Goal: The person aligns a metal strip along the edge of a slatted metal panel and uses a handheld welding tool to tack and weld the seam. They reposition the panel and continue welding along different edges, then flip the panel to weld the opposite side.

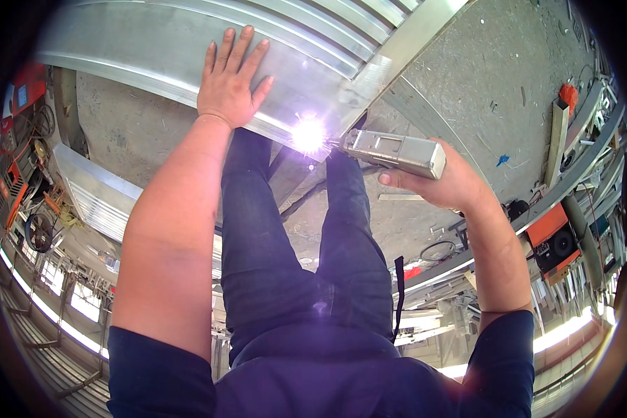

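Observation:
A silvery metal panel [139,31] with a ribbed, louvre-like section crosses the upper part of the view. My left hand [231,83] lies flat on its smooth border, fingers spread. In my right hand [456,177] is a boxy metal welding gun [390,150], gripped from its right end. Its tip points left at the panel's near corner. There a white-violet glare [310,134] throws short sparks and hides the exact spot of contact. My right fingers are partly hidden behind the gun's body.
My legs [272,230] stand just below the panel's corner. Leaning at the left is another slatted metal panel [101,198]. Long metal bars and an orange-and-black machine [554,244] line the right. Red equipment [28,87] and cables stand far left.

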Motion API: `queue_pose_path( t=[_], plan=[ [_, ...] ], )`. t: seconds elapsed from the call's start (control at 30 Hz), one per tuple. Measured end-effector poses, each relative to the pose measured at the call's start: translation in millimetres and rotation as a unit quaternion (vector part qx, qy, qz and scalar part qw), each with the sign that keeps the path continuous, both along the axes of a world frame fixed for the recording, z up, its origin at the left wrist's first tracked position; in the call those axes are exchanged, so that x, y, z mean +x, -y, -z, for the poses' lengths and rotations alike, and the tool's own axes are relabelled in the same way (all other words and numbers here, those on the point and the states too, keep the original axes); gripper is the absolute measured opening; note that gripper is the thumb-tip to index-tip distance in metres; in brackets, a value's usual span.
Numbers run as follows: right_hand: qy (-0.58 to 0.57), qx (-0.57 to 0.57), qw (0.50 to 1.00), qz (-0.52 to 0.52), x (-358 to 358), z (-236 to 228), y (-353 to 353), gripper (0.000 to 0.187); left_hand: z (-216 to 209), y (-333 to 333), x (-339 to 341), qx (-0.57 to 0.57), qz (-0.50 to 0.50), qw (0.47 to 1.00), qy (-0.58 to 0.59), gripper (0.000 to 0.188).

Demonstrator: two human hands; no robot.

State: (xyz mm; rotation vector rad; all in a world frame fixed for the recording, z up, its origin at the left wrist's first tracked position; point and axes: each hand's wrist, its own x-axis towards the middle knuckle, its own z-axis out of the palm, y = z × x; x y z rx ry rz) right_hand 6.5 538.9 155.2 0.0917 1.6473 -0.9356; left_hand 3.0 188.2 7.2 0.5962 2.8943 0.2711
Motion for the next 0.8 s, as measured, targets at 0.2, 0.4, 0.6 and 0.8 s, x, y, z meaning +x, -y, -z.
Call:
queue_pose_path(
  t=[0.2,0.4,0.6,0.8],
  plan=[
    [0.012,0.018,1.000,-0.007,1,0,-4,0.047,0,0,1,-0.004,-0.001,1.000,0.004,0.062],
    [0.021,0.010,1.000,0.006,1,0,-8,0.047,0,0,1,-0.002,-0.001,1.000,0.006,0.063],
    [0.036,0.013,0.999,0.006,-3,-4,-11,0.046,0,0,0,0.001,-0.001,1.000,0.005,0.063],
    [0.030,0.011,0.999,0.013,-1,-3,-17,0.047,1,1,1,0.002,0.001,1.000,0.006,0.063]
  ],
)
